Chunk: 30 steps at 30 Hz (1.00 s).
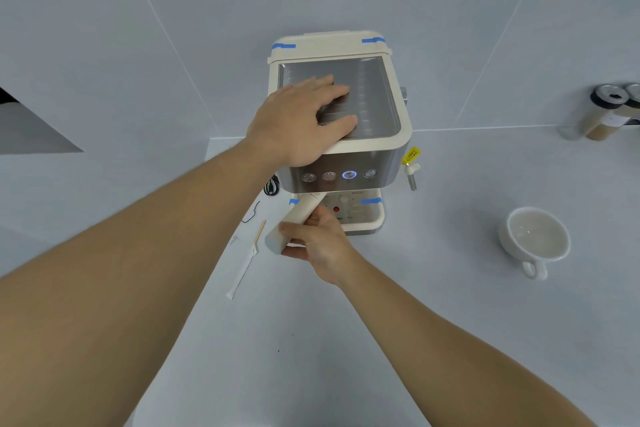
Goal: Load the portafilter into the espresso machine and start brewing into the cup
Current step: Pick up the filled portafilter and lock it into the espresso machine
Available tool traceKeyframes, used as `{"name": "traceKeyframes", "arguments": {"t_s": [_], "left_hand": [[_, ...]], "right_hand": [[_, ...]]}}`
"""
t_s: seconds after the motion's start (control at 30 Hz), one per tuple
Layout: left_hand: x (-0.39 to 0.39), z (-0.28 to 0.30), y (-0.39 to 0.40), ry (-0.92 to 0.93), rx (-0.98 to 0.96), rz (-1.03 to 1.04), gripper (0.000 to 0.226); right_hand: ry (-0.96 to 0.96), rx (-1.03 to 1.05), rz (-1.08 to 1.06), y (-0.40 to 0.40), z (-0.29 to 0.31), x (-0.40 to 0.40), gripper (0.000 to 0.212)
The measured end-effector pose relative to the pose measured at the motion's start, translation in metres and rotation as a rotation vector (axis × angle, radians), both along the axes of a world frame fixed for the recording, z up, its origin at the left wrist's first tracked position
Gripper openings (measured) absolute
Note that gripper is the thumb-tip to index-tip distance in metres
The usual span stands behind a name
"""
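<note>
The left hand [304, 121] lies flat, fingers spread, bracing the cream-and-steel espresso machine [346, 163]; right-hand fingers [294, 230], wrapped around the cream portafilter handle [294, 222], should swing it rightward until snug.

We are counting one cream and steel espresso machine [341, 121]; on its front panel we are seeing four round buttons [339, 175], one of them glowing blue. We are logging four strips of blue tape [373, 40] on its body, one yellow tag [410, 155], one cream-handled portafilter [294, 224], one white ceramic cup [535, 241], one wooden stir stick [259, 231], one white paper wrapper [241, 270], two lidded jars [609, 111], and two bare hands [304, 121].
</note>
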State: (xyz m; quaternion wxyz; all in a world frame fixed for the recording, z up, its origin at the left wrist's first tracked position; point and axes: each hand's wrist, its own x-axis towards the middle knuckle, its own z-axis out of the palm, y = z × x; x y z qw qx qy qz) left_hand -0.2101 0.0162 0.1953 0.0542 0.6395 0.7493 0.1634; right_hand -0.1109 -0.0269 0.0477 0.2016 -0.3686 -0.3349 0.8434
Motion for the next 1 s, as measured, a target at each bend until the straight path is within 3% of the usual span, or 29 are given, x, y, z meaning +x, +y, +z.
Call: {"name": "traceKeyframes", "arguments": {"t_s": [0.33, 0.6, 0.83, 1.0], "left_hand": [[-0.006, -0.007, 0.004, -0.001, 0.001, -0.005, 0.056], [-0.008, -0.01, 0.006, 0.007, 0.007, -0.012, 0.058], [-0.009, -0.011, 0.007, 0.017, -0.009, -0.021, 0.058], [-0.02, -0.008, 0.008, 0.035, -0.075, -0.093, 0.059]], "right_hand": [[-0.028, 0.022, 0.026, -0.004, -0.007, -0.001, 0.048], [-0.013, -0.01, -0.041, -0.007, -0.005, -0.019, 0.042], [-0.043, -0.081, -0.164, -0.011, -0.001, -0.049, 0.053], [-0.009, -0.099, -0.197, -0.011, 0.001, -0.057, 0.045]]}}
